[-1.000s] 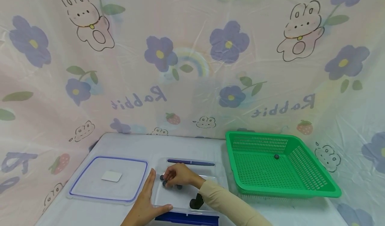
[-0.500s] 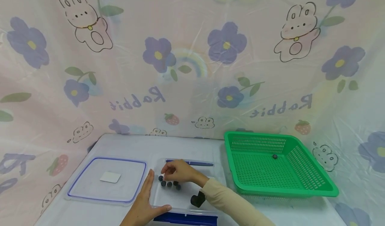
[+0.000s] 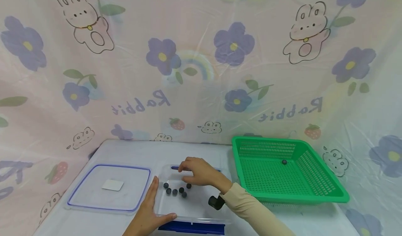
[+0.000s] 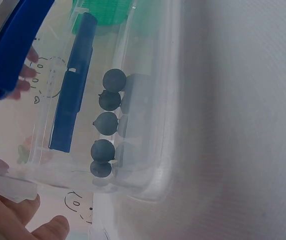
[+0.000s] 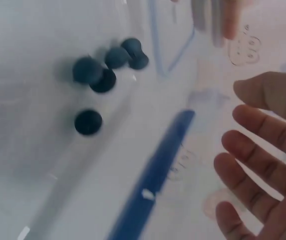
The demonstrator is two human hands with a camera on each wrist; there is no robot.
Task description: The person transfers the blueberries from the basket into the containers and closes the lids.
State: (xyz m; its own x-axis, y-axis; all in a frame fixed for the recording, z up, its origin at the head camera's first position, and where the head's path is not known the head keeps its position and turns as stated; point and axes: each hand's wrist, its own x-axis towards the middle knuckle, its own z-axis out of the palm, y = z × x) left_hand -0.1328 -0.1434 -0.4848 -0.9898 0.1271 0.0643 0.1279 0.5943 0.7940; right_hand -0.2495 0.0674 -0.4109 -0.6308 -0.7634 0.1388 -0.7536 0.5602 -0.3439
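Note:
A clear plastic box [image 3: 201,211] with blue latches stands at the front middle of the head view. On its floor lie several dark round berries [image 3: 175,192] that look like blueberries, seen also as berries [image 4: 106,123] through the box wall. My left hand [image 3: 147,208] rests against the box's left side, fingers straight and thumb along the front rim. Over the back part of the box hovers my right hand [image 3: 199,171]. In the right wrist view, this right hand [image 5: 263,160] has loosely spread fingers, nothing between them, apart from the berries [image 5: 87,121].
A green basket [image 3: 248,194] stands right of the box with one dark berry [image 3: 284,162] in it. Left of the box lies a clear lid [image 3: 91,194] with a blue seal and a white label [image 3: 113,185]. A patterned curtain [image 3: 201,89] hangs behind the table.
My right hand has lifted off the berries and moved back and right, its fingers loosening. More berries now show in the box. The left hand keeps its place on the box.

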